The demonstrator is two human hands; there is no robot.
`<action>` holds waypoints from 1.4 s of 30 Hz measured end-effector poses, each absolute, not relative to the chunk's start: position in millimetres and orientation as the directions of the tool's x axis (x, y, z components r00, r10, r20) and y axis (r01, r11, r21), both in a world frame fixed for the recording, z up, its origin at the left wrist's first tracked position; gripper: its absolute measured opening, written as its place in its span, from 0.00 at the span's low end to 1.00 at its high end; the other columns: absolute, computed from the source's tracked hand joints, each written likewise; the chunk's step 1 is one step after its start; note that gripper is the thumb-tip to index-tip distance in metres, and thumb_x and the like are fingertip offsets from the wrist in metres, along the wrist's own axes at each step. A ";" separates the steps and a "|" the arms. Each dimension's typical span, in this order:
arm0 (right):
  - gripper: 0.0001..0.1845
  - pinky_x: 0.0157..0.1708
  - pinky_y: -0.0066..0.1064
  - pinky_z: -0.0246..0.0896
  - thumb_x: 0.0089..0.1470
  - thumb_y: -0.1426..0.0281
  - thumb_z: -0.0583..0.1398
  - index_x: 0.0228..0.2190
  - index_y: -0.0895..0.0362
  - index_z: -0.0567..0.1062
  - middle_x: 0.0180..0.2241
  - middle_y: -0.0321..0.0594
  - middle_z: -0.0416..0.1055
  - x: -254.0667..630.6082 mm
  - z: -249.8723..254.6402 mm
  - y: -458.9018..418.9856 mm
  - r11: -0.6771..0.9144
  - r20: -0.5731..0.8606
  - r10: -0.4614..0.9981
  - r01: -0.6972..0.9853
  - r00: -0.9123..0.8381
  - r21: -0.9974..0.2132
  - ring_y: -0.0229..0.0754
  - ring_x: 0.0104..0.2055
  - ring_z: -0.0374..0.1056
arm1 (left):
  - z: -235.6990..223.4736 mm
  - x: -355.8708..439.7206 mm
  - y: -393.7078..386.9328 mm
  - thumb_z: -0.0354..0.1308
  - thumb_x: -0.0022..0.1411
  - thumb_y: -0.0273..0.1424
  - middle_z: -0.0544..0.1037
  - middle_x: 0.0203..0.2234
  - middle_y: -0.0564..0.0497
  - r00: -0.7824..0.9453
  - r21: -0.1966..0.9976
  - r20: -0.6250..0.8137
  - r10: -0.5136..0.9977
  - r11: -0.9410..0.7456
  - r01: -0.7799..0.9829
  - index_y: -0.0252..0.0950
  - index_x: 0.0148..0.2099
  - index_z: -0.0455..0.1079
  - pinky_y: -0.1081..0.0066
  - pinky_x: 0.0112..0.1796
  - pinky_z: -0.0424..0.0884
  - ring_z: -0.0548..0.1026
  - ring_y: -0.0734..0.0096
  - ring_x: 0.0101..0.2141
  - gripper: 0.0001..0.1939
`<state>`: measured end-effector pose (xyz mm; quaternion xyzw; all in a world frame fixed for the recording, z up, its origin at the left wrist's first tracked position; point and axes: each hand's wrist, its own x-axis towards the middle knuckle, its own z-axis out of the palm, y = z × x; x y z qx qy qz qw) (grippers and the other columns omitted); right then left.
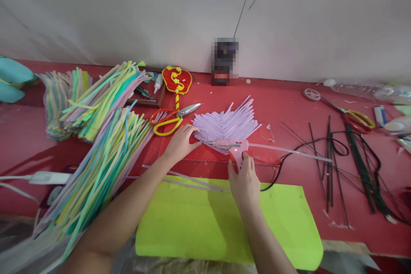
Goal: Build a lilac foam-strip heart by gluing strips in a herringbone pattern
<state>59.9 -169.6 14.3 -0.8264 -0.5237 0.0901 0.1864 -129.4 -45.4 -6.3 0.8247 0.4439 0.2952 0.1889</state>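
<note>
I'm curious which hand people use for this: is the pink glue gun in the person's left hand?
No, the right hand grips the pink glue gun, while the left hand is beside the lilac strips.

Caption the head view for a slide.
Right hand holds a pink glue gun by lilac strips; left hand at their edge.

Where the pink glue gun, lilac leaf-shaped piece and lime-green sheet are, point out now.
Pink glue gun (233, 144): head view, on its body.
Lilac leaf-shaped piece (224, 123): head view, near its middle.
Lime-green sheet (218, 222): head view, on its bare central surface.
</note>
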 end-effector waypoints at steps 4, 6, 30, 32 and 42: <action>0.20 0.23 0.28 0.50 0.59 0.62 0.50 0.50 0.57 0.61 0.46 0.46 0.67 61.5 15.0 -171.7 -0.378 0.057 0.897 0.828 0.438 -0.414 0.42 0.35 0.68 | -5.8 -129.2 -45.7 0.65 0.53 0.27 0.72 0.39 0.48 0.434 0.573 0.316 0.844 -0.534 0.622 0.37 0.44 0.65 0.60 0.46 0.69 0.71 0.61 0.43 0.16; 0.20 0.23 0.29 0.51 0.58 0.62 0.50 0.50 0.57 0.61 0.46 0.46 0.67 62.6 15.4 -172.7 -0.384 0.055 0.894 0.824 0.444 -0.416 0.42 0.35 0.68 | -5.0 -128.9 -45.9 0.65 0.53 0.27 0.72 0.39 0.47 0.434 0.573 0.309 0.846 -0.530 0.625 0.37 0.44 0.65 0.60 0.46 0.69 0.71 0.61 0.43 0.16; 0.21 0.25 0.30 0.56 0.57 0.60 0.48 0.49 0.57 0.62 0.45 0.48 0.68 75.7 12.6 -184.0 -0.367 0.093 0.888 0.816 0.450 -0.446 0.45 0.36 0.69 | -3.8 -129.2 -45.0 0.65 0.53 0.27 0.72 0.39 0.49 0.427 0.565 0.285 0.858 -0.510 0.648 0.38 0.43 0.65 0.61 0.46 0.69 0.71 0.62 0.42 0.16; 0.21 0.24 0.30 0.55 0.57 0.60 0.48 0.49 0.57 0.62 0.44 0.48 0.68 76.0 13.3 -185.0 -0.370 0.093 0.887 0.816 0.453 -0.443 0.45 0.36 0.69 | -3.2 -129.0 -45.1 0.65 0.53 0.26 0.72 0.39 0.49 0.427 0.567 0.281 0.859 -0.508 0.648 0.37 0.43 0.65 0.61 0.46 0.68 0.70 0.63 0.42 0.16; 0.23 0.24 0.30 0.54 0.58 0.59 0.48 0.50 0.58 0.63 0.45 0.48 0.69 80.3 12.2 -187.8 -0.399 0.090 0.873 0.809 0.479 -0.433 0.46 0.36 0.70 | -2.5 -128.8 -45.5 0.65 0.52 0.26 0.72 0.38 0.50 0.426 0.563 0.282 0.860 -0.507 0.652 0.38 0.44 0.65 0.61 0.46 0.68 0.71 0.63 0.43 0.17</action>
